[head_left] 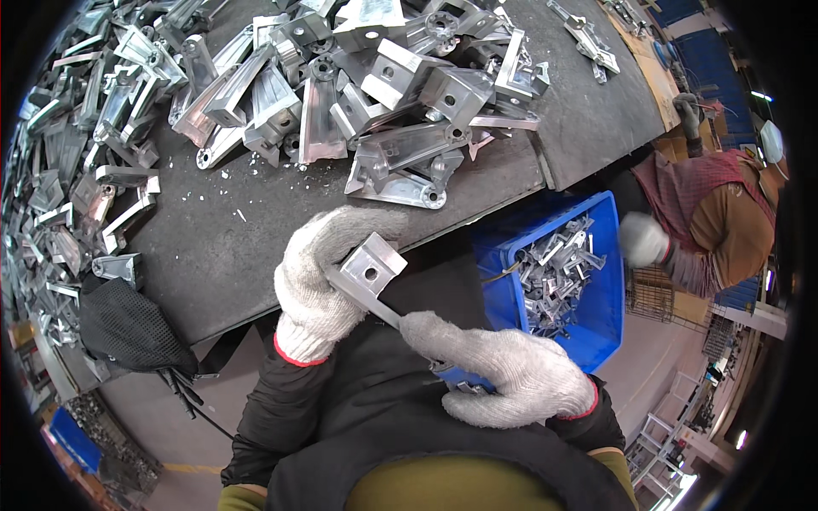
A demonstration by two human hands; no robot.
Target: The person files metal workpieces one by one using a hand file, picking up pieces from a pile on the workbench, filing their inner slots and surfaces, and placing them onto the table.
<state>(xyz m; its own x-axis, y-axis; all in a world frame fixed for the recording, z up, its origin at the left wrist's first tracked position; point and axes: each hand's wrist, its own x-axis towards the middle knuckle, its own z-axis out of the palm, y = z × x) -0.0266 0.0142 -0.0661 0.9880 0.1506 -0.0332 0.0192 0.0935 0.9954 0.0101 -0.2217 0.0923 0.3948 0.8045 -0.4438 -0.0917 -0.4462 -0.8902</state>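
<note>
In front of my body, my left hand (319, 277), in a white knit glove with a red cuff, is closed on a silvery cast metal bracket (377, 262) with a hole in its square face. A narrow grey strip (375, 308) runs from the bracket to my right forefinger; I cannot tell if it is a bracket edge or a blade. My gloved right hand (503, 370) is closed around a blue-handled tool (464, 376), its forefinger stretched toward the bracket. The tool's working end is not plain to see.
Many similar metal castings (392, 77) are heaped on the dark worktable (230, 221). A blue bin (615, 281) of small metal pieces stands right of my hands. A black mesh bag (132, 324) hangs at the table edge. A co-worker (716, 204) works at the right.
</note>
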